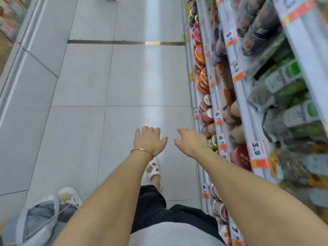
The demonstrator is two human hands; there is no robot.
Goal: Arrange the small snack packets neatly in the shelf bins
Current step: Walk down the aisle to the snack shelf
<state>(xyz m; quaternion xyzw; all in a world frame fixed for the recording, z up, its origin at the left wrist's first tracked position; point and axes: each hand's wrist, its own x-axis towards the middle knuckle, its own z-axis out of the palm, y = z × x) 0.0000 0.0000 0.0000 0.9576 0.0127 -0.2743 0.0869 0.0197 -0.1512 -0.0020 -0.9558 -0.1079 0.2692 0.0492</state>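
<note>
- Left hand (149, 140): ours, stretched forward over the aisle floor (110, 77), fingers spread. Grip released, nothing in it. Gold bangle (142, 150) at the wrist.
- Right hand (190, 141): stretched forward beside the left one and apart from it, just beside the front of a low shelf tier. Fingers loose, grip released, nothing held.
- Shelving (242, 93): several tiers along our right, with orange-and-white price tags (258, 150) on the rails.
- Lower tiers: round tubs (199, 54) with red and orange lids, set in rows, and small jars (213, 142) next to our right wrist.
- Upper tiers: green-and-white packets (291, 73), heavily blurred.
- Small snack packets: we take them to be somewhere on this shelving. Which goods they are, and where the bins lie, we cannot tell.
- On the floor: a white bag (35, 215) at lower left, and our foot in a white clog (154, 170).
- Task standing, in our judgement: no packet is in hand and the arranging is not yet under way.
- Risk one: our right forearm runs close along the shelf front. A careless sweep inward could knock the jars to the floor.
- Risk two: the shelf side is blurred. A reach made without looking squarely could take the wrong goods or crush a packet.
- Risk three: the bag lies by our left side. A step back could catch on it.
</note>
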